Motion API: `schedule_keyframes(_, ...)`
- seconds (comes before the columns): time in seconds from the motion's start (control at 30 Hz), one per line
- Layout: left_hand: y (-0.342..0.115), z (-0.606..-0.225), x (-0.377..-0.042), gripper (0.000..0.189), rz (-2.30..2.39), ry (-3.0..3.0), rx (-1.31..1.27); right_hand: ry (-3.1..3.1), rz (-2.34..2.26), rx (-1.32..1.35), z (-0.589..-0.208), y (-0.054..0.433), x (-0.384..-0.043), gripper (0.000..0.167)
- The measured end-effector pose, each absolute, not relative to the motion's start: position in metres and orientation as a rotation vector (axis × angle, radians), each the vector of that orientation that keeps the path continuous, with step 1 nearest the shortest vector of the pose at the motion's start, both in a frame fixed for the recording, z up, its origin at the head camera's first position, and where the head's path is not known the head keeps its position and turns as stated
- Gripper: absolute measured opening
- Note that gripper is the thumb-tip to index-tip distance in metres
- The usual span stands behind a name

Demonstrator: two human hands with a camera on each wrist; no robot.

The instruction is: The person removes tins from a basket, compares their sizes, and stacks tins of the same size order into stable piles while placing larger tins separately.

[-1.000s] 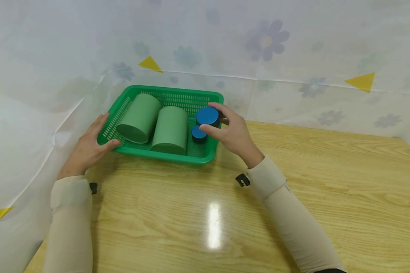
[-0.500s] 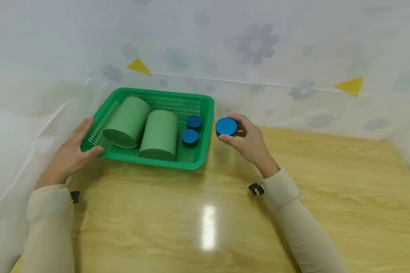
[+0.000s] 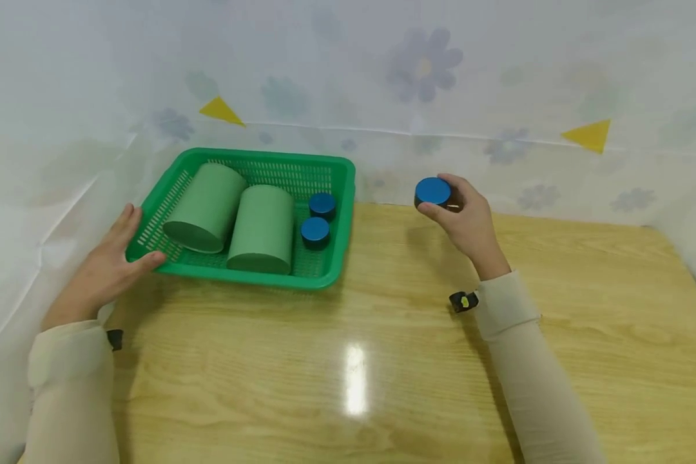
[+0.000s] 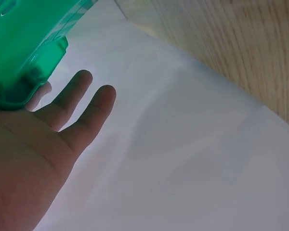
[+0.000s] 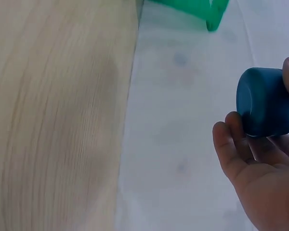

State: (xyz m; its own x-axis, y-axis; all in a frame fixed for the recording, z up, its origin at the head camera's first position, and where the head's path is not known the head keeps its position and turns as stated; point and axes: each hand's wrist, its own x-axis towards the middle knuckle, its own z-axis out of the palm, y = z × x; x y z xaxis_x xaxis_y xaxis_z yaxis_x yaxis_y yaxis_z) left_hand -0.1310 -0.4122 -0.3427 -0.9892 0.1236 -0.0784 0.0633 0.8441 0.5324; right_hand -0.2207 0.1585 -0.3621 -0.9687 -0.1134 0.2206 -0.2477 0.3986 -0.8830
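In the head view my right hand (image 3: 470,222) pinches a short blue cylinder (image 3: 432,191) between thumb and fingers, above the table to the right of the basket. The right wrist view shows its smooth rounded lower edge (image 5: 253,108). My left hand (image 3: 98,267) rests at the left front corner of a green plastic basket (image 3: 255,277), thumb on the front rim. In the left wrist view, several of its fingers (image 4: 94,115) stretch loosely past the basket's corner. Inside the basket lie two large pale green cylinders (image 3: 261,229), with two smaller blue cylinders (image 3: 316,231) at the right end.
The basket sits on a wood-grain table (image 3: 267,374), close to a pale flower-patterned sheet (image 3: 348,77) behind it and along the left. Yellow triangles (image 3: 588,136) mark the sheet. Black wrist cameras (image 3: 463,301) are strapped to both cuffs.
My right hand has lifted the blue cylinder out of the basket's right end and carried it rightward over the table. The left hand stays at the basket corner; the head view has shifted slightly.
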Motion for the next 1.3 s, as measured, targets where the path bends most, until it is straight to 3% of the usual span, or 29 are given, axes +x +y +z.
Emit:
schedule_keyframes(0.63,-0.414,-0.344,-0.126,0.088,0.882,2.907,0.115,-2.666,1.709,0.015,-0.397,0.207,-0.234,0.079)
schedule_keyframes(1.3,-0.411,-0.342,-0.131,0.087,0.889,2.898,0.119,-2.807,1.637,0.052,-0.413,0.213,-0.236,0.084)
